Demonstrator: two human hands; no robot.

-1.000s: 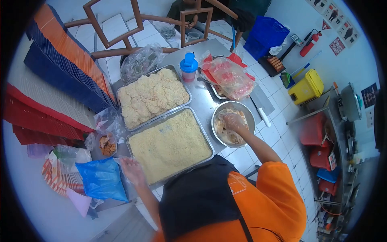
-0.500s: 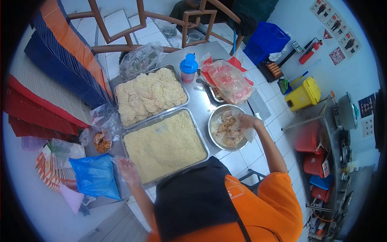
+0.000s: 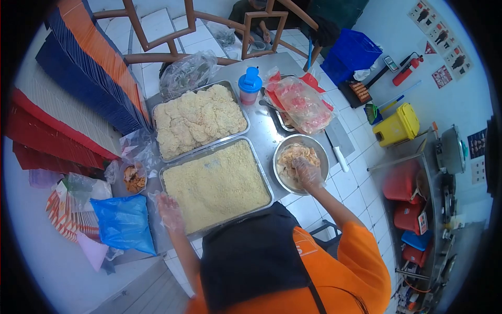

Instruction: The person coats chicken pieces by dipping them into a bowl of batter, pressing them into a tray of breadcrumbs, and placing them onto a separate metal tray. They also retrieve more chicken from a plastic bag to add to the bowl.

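Note:
My right hand (image 3: 307,172), in a clear plastic glove, is down in a round metal bowl (image 3: 325,166) of wet, pale raw meat pieces (image 3: 299,155). Its fingers are among the pieces and partly hidden, so their grip does not show. My left hand (image 3: 170,211), also gloved in thin plastic, holds nothing, its fingers stretched out beside the left edge of a metal tray of pale yellow flour (image 3: 217,183). Behind that tray stands a second tray, heaped with coated pieces (image 3: 201,121).
A white-handled knife (image 3: 340,157) lies right of the bowl. Beyond are a blue-lidded shaker (image 3: 249,86) and a plastic bag (image 3: 300,102). Left are a blue bag (image 3: 123,225), a bowl of browned pieces (image 3: 134,178) and stacked cartons (image 3: 83,83). Another person (image 3: 251,21) sits behind the railing.
My right hand has moved left and deeper, from the bowl's right side into the meat. My left hand stays by the flour tray. The view has shifted slightly.

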